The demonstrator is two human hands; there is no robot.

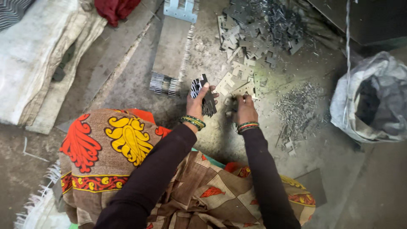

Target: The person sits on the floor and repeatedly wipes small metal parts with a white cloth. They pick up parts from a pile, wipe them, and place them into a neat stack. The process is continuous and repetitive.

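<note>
My left hand (197, 101) grips a stack of thin dark metal stampings (204, 95), held upright and fanned above the floor. My right hand (245, 108) reaches down to flat loose metal stampings (235, 85) lying on the dusty floor, its fingertips pinching at one of them. Both wrists wear green, red and gold bangles, and both arms are in dark sleeves. A big pile of the same stamped pieces (254, 29) lies further away.
A row of stacked stampings (166, 84) lies along a flat metal strip (171, 46) to the left. Small metal scraps (299, 106) are scattered to the right, beside an open grey sack (373, 97). Folded white sacks (38, 59) lie far left. Patterned cloth covers my knees.
</note>
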